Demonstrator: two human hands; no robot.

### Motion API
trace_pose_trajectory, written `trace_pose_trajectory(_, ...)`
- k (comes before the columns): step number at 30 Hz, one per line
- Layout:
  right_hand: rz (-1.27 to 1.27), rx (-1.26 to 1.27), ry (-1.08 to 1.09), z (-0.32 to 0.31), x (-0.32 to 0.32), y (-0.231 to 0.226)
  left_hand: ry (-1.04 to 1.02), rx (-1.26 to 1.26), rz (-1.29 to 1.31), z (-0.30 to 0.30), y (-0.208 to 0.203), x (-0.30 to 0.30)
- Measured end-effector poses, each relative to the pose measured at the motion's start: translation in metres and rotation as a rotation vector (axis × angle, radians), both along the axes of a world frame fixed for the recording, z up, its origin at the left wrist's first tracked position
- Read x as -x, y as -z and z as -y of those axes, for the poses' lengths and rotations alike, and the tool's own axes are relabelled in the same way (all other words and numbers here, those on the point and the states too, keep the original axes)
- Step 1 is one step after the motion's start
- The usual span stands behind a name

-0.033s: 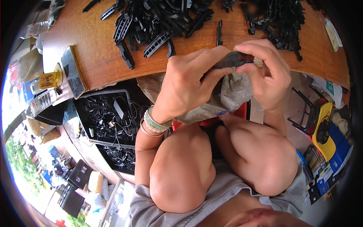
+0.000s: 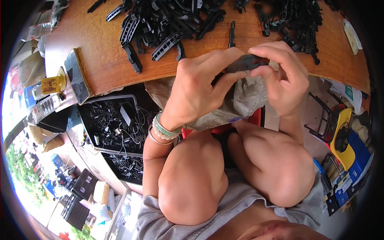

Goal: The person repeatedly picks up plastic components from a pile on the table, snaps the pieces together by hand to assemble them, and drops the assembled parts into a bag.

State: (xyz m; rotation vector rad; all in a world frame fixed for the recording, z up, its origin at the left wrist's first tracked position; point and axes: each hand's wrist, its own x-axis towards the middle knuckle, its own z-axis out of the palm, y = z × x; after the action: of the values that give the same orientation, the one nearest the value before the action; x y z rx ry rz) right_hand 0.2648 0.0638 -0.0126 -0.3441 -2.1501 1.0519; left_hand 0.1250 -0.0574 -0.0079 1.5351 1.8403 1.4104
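At nine o'clock a yellow-lidded bottle [image 2: 51, 85] stands by a dark flat device [image 2: 77, 81] on the edge of the wooden table [image 2: 104, 60]. Below them, toward eight o'clock, an open tray [image 2: 114, 122] holds tangled black bits and cables. At twelve o'clock a big heap of black plastic parts [image 2: 172, 20] sprawls over the tabletop, and a second heap [image 2: 294, 22] lies toward one o'clock.

Near the centre the left hand [image 2: 198, 94], bracelets at its wrist, is curled with its fingers closed on a small black plastic piece [image 2: 246, 63]. The right hand [image 2: 282, 78], at two o'clock from centre, pinches the same piece from the other end with thumb and forefinger. The piece sits just in front of the table edge, above a grey crumpled bag [image 2: 246, 98] that rests over the bare knees.

Judging by the heaps, many parts remain loose on the table; how many are already finished cannot be told from this view.
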Motion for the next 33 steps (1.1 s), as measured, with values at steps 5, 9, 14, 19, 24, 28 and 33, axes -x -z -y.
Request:
trace_pose_trajectory(5, -0.014, 0.012, -0.040, -0.004, 0.000, 0.003, 0.020, -0.066, 0.019, -0.002, 0.008, 0.002)
trace_pose_trajectory(9, 0.051, 0.109, -0.044, -0.009, -0.002, 0.006, 0.133, 0.084, 0.105, -0.002, 0.008, 0.013)
trace_pose_trajectory(14, 0.224, 0.483, -0.184, -0.018, -0.013, 0.006, 0.101, 0.058, 0.039, -0.012, 0.017, 0.026)
trace_pose_trajectory(19, 0.228, -0.042, 0.110, -0.029, 0.020, 0.032, -0.336, 0.023, -0.603, -0.012, 0.037, 0.031)
trace_pose_trajectory(24, 0.304, -0.621, 0.117, -0.030, 0.031, 0.024, -0.308, 0.024, -0.659, -0.037, 0.039, 0.021)
trace_pose_trajectory(28, 0.102, -0.334, 0.089, -0.034, 0.024, 0.026, -0.401, 0.048, -0.140, -0.022, 0.035, 0.015)
trace_pose_trajectory(33, 0.039, 0.361, 0.093, -0.025, 0.001, 0.013, -0.215, 0.002, 0.706, -0.013, 0.014, 0.016)
